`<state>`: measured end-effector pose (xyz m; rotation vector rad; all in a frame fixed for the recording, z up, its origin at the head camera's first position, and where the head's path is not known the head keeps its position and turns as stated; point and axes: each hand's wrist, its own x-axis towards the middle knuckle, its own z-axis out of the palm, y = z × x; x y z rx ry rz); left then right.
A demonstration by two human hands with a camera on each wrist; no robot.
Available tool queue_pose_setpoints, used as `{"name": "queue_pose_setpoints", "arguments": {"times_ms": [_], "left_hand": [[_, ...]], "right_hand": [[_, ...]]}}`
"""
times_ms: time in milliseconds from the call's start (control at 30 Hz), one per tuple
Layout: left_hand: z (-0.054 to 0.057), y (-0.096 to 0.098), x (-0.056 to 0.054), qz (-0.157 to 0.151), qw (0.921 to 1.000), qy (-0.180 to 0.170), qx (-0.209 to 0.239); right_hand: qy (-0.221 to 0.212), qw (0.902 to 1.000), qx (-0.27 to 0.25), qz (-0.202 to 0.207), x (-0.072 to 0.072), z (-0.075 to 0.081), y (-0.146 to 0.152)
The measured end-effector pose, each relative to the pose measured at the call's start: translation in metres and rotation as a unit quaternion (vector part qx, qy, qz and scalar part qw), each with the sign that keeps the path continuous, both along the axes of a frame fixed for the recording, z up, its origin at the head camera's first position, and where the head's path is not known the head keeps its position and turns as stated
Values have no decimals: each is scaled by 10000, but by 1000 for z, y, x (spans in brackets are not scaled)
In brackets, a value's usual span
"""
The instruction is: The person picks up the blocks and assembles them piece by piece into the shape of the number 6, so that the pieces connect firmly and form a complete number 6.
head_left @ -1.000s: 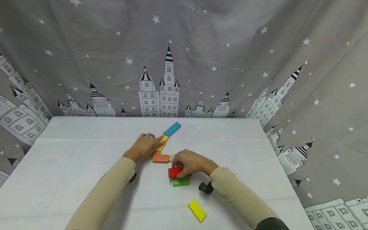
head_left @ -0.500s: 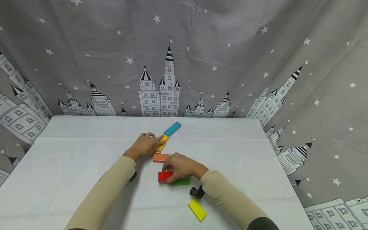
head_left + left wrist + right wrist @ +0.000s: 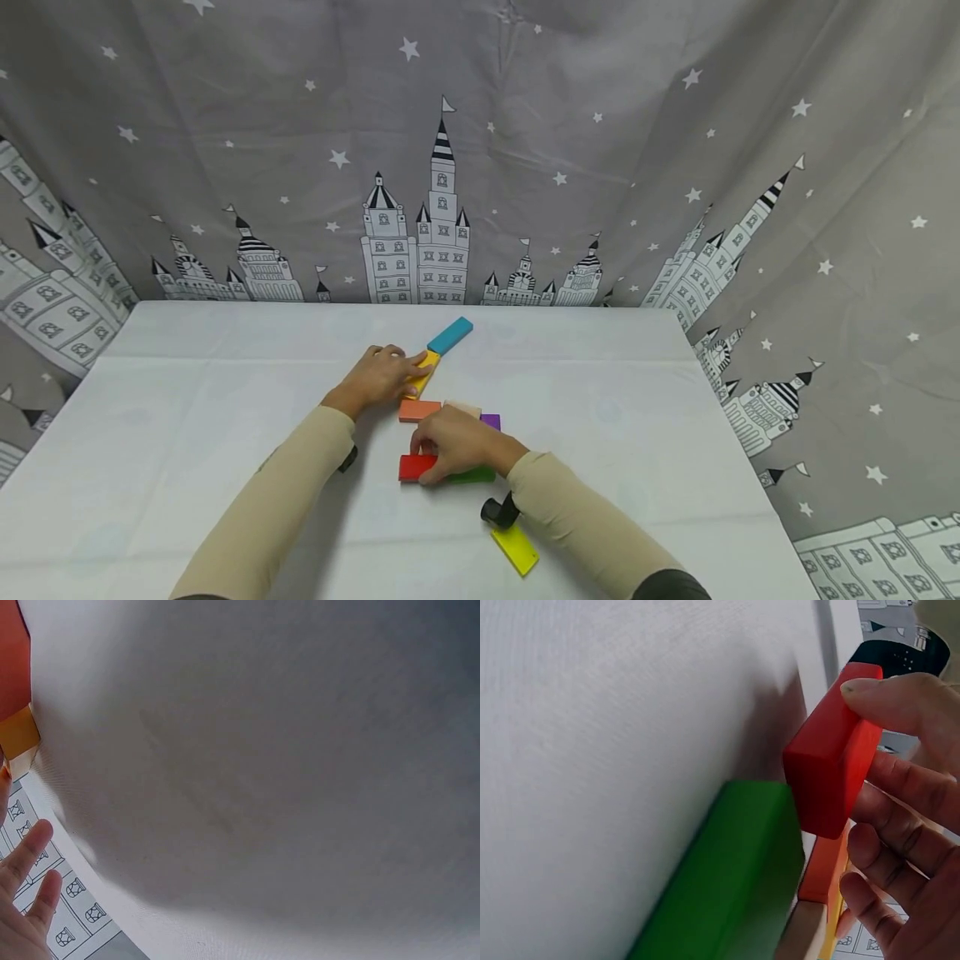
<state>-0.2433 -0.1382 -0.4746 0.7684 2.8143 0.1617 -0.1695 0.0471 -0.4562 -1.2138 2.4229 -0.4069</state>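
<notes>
Between the thumb and fingers of my right hand (image 3: 461,439) is a red block (image 3: 416,468), at the left end of a green block (image 3: 476,475). In the right wrist view the red block (image 3: 832,750) overlaps the green block's (image 3: 735,862) end corner. My left hand (image 3: 377,377) pinches an amber-yellow block (image 3: 424,377) with thumb and index finger, its other fingers spread. A blue block (image 3: 450,336) meets the amber block's far end, and an orange block (image 3: 419,411) lies at its near end. Right of the orange one come a plain wooden block (image 3: 462,409) and a purple block (image 3: 491,421).
A bright yellow block (image 3: 516,552) lies nearer the front, partly under the right wrist camera (image 3: 499,511). All blocks lie on a white-covered table (image 3: 187,400). Behind it hangs a grey curtain (image 3: 570,100) printed with castles and stars.
My right hand has carried the red block left and slightly nearer, from above the green block to its left end. More of the wooden and purple blocks now shows. The left hand stays put.
</notes>
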Motion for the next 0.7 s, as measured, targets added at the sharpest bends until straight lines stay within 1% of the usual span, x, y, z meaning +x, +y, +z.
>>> {"name": "queue_pose_setpoints", "arguments": {"times_ms": [367,500,700], "left_hand": [[0,1,0,0,10000,14,44],[1,1,1,-62,9999,54,122],[2,0,2,-8,9997,-23,244]], "right_hand": [[-50,9999,12,-92,2,-7,-1],[103,9999,40,-65,1,-8,0],[261,9997,26,-19,0,-9,2]]}}
